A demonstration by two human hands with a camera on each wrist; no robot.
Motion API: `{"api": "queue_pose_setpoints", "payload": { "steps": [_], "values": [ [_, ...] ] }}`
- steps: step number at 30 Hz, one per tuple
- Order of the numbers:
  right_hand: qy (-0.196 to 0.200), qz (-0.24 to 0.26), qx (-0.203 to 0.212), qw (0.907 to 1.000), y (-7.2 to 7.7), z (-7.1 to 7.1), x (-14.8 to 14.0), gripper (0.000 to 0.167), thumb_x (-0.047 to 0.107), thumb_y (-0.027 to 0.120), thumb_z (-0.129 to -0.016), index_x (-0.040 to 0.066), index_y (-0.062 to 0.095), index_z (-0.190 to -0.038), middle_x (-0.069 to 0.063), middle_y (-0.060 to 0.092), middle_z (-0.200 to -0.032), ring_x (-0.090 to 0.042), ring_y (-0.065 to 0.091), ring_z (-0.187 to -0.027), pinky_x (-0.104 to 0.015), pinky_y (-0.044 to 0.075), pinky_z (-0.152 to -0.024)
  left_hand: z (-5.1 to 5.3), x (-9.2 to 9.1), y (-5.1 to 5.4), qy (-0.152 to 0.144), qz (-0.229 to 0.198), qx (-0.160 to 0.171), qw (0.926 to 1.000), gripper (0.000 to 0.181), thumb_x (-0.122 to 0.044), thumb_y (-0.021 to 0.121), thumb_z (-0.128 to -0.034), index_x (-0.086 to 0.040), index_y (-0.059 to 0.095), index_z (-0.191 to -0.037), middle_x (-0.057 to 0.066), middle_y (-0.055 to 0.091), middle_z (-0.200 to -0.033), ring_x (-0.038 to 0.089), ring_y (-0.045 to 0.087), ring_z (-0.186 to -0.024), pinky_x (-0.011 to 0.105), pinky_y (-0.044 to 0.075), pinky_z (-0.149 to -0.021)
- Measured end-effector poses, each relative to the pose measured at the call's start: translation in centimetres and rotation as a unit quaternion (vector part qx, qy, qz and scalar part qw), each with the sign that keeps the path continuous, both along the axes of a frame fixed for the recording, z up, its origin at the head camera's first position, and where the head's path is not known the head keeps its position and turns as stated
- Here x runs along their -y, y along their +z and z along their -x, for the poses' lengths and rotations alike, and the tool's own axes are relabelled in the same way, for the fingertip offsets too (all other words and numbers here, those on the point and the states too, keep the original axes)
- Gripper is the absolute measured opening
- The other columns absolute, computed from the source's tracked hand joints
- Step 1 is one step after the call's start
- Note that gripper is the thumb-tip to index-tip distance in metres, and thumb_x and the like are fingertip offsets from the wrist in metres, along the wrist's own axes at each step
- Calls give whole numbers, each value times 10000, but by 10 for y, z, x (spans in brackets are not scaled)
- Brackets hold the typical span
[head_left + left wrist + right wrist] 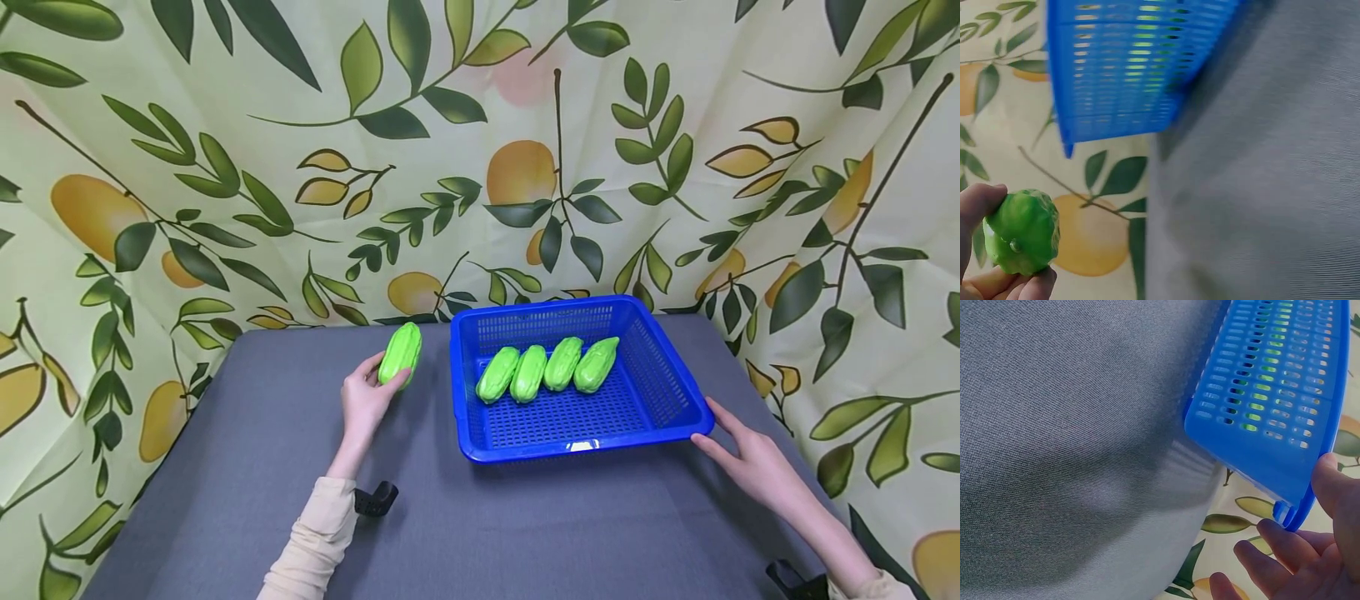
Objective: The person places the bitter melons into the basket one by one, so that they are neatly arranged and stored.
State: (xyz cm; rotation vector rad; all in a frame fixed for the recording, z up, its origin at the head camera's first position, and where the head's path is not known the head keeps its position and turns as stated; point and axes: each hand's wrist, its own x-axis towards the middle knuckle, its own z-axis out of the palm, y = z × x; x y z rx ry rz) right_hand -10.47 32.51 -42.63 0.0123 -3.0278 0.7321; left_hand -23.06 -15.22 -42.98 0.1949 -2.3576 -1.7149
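My left hand (366, 398) grips a bright green, ridged bitter melon (401, 353) between thumb and fingers, above the table and left of the basket. In the left wrist view, the rounded, lobed end of this bitter melon (1022, 232) faces the camera. The blue plastic basket (525, 454) has slotted walls and holds several similar green bitter melons (528, 373) lying side by side. With thumb and fingers, my right hand (753, 458) pinches the rim at the basket's near right corner. In the right wrist view, the thumb (1329, 481) lies against that rim, while other fingers spread below it.
A grey cloth covers the table (247, 450). Behind and beside it hangs a curtain (450, 225) printed with leaves and orange fruit. Black bands (377, 498) sit on both wrists. The basket stands near the table's back edge.
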Motion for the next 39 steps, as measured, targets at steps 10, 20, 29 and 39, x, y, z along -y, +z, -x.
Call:
{"api": "queue_pose_setpoints", "payload": {
  "steps": [10,20,29,39],
  "values": [
    [36,-29,-92,9999,-1,0,-1,706,359,556,-952,-136,317,-1394,-407,438,-1300,-573,460,-1149,-665,427,-854,2,0,18,42,-352,-17,9994,532,-112,758,-794,47,559,-1261,253,586,-1264,294,590,-1174,15,447,-692],
    [64,-35,-127,9999,1,1,-1,704,365,552,-954,-127,318,-1399,-406,439,-1299,-569,469,-1143,-664,431,-853,9,0,47,131,-550,-391,9976,535,-114,763,-787,44,565,-1258,249,583,-1267,295,590,-1170,-1,458,-695],
    [41,-72,-106,9999,0,1,-2,700,362,560,-950,-121,325,-1399,-405,444,-1294,-570,472,-1137,-662,434,-842,14,-5,66,84,-586,-565,9966,520,-113,765,-782,25,583,-1249,219,602,-1251,262,607,-1150,23,477,-699],
    [15,-39,-10,10000,1,0,-1,727,399,540,-953,-123,311,-1405,-403,426,-1315,-569,453,-1164,-669,422,-873,20,-14,86,-48,-735,-684,9949,535,-107,769,-776,18,578,-1260,209,574,-1291,263,594,-1177,75,514,-758]
  ]
}}
